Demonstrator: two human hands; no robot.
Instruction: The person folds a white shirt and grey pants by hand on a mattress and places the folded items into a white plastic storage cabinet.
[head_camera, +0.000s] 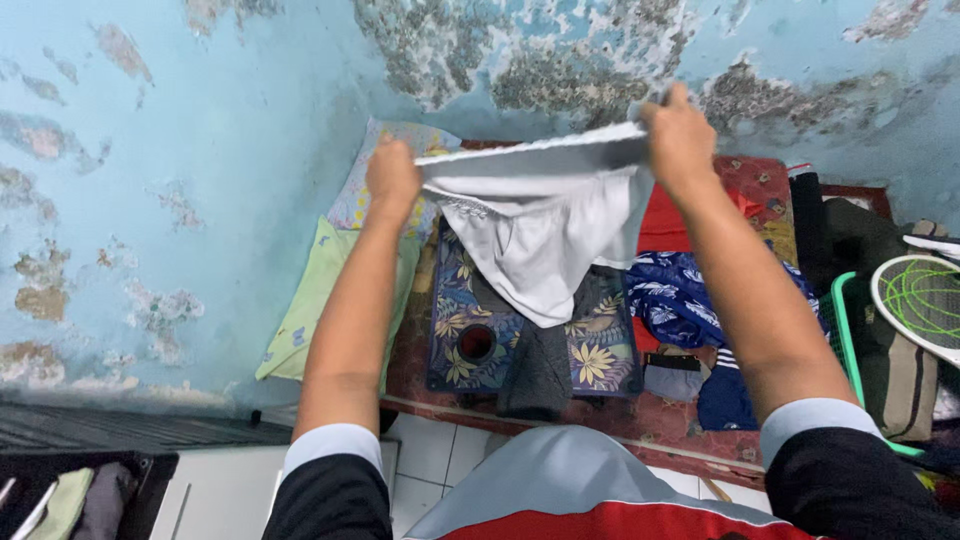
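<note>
Holding white garment (545, 240), both hands' grip

Peeling blue room, cluttered floor bedding.
Pale blue wall (200, 150) blotched with flaking grey and brown patches; white floor tiles (440, 455) below; red patterned mat (760, 185) strewn with floral cloths (465, 310), pale green pillow (300, 310), green plastic basket (845, 340) at right.

Both hands — left hand (392, 172), right hand (678, 135) — stretch white underwear (545, 235) above a floral cloth (470, 300).
</note>
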